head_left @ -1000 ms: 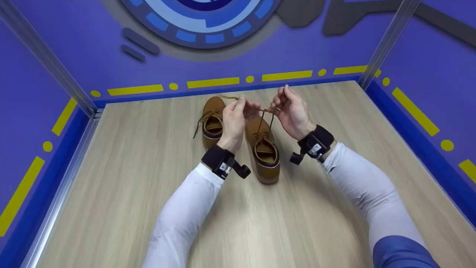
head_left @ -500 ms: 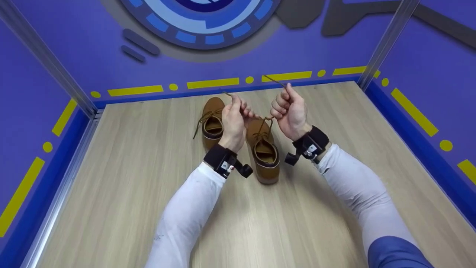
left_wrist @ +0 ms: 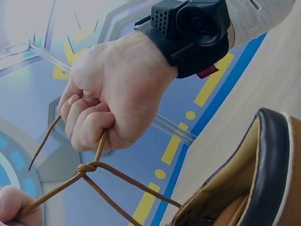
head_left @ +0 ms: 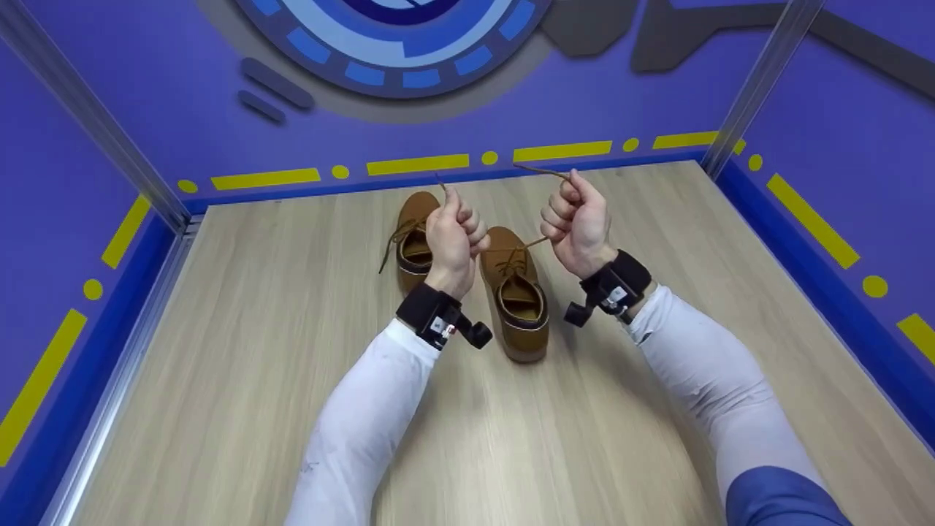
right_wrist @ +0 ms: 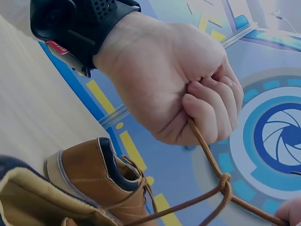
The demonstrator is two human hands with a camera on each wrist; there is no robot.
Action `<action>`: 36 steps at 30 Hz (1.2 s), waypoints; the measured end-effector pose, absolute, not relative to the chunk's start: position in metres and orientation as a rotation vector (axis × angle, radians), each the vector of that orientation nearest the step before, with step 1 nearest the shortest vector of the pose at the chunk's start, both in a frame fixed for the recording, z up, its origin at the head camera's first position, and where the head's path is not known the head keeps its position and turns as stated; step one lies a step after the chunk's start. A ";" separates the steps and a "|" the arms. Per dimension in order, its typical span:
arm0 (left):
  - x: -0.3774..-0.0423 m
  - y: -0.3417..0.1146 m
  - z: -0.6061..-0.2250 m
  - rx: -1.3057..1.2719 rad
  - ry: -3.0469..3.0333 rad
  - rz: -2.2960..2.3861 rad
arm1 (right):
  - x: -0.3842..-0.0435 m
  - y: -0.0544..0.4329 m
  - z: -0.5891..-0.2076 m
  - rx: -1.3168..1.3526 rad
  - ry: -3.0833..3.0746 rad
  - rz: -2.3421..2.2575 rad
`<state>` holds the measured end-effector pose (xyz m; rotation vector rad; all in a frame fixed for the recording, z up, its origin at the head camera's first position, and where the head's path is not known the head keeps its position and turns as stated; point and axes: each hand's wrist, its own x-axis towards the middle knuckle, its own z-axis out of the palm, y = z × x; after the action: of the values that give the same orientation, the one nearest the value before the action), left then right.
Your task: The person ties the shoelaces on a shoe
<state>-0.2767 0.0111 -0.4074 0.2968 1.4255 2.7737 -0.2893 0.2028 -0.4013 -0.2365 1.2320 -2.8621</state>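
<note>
In the head view my left hand (head_left: 454,237) and right hand (head_left: 577,223) each grip one end of a brown shoelace in curled fingers. The lace comes from the right-hand brown shoe (head_left: 527,342), its toe pointing away from me. A free tip of lace sticks out past each fist. The left wrist view has my right hand (left_wrist: 117,89) large, fingers curled round the lace, with the crossed strands meeting in a loose knot (left_wrist: 87,167) above the shoe. My left hand (right_wrist: 164,75) fills the right wrist view, gripping the other strand.
Beside the left hand stands a second brown shoe (head_left: 414,208), partly covered by that hand, its lace (head_left: 394,241) trailing to the left. Both shoes rest on a pale wooden tabletop (head_left: 277,307). Purple-blue panels (head_left: 409,131) enclose the table at the back and both sides.
Lace tips now stand out past both fists. My fingers have curled tighter, and the hands have spread apart. The raised crossing of the lace has come down towards the shoe.
</note>
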 end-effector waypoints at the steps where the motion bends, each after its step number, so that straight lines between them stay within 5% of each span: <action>1: -0.277 0.010 -0.408 0.302 1.440 2.769 | -0.289 0.204 -0.402 -0.226 1.235 -2.863; 23: -0.280 -0.012 -0.429 0.478 1.977 2.568 | -0.295 0.242 -0.415 -0.057 1.401 -2.858; 36: -0.277 -0.042 -0.453 0.703 3.092 1.638 | -0.296 0.288 -0.453 0.196 1.696 -2.658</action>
<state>-0.2768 -0.0423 -0.4535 0.7030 3.0915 1.6383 -0.2964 0.2884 -0.4531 0.1964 1.6956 -2.6581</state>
